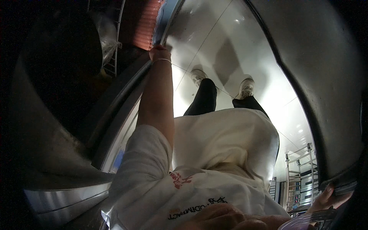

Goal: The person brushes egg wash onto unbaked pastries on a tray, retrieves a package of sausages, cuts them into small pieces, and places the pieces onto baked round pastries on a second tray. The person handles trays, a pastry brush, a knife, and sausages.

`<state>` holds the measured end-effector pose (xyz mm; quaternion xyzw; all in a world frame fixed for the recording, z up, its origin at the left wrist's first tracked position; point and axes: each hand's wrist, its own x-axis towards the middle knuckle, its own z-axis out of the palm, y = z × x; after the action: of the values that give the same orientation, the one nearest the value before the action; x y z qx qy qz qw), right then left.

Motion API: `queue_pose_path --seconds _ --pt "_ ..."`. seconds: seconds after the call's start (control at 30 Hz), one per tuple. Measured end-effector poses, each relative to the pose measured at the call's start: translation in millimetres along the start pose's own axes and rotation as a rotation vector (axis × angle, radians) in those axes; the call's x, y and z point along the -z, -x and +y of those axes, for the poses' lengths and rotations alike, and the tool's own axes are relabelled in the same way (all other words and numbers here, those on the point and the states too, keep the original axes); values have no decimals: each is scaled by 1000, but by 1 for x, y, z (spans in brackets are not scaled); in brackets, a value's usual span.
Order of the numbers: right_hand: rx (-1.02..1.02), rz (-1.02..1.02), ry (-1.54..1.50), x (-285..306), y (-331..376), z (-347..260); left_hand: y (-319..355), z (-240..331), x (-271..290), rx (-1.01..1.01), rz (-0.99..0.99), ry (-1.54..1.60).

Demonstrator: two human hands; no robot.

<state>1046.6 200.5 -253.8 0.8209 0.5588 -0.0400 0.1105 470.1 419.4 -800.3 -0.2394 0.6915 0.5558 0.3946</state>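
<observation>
My left arm reaches far up to the left. Its hand (160,53) is closed at the near corner of a red ribbed thing (147,28) with a blue-grey strip (165,21) along its side. What the fingers hold there is hidden. My right hand (327,200) is at the lower right, its thumb and fingers closed about the dark-rimmed lower edge of a large grey door panel (326,88). Clear plastic (310,222) shows just below that hand.
A dark doorway frame (122,103) runs along my left, and the space beyond is unlit. A metal rack (111,50) with a plastic bag (107,36) stands in there. Another metal rack (301,180) is at the lower right. My shoes (246,88) are on the pale tiled floor (203,34).
</observation>
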Motion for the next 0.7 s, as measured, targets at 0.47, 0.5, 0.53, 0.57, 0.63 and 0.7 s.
queue_pose_path --seconds 0.47,0.5,0.53,0.57,0.63,0.7 --pt "111 32 -24 2 -3 8 62 17 -53 -1183 -454 -1483" --pt "131 35 -37 -2 2 11 73 18 -65 -1686 -519 -1905" --pt "150 35 -43 -2 1 11 76 19 -71 -1831 -485 -1932" --pt "174 33 -45 0 -1 12 78 21 -75 -1979 -448 -1952" --pt "240 36 -42 -1 -2 8 70 22 -82 -2184 -384 -2165" --pt "315 38 -53 -3 -7 6 33 21 -90 -2241 -310 -2591"
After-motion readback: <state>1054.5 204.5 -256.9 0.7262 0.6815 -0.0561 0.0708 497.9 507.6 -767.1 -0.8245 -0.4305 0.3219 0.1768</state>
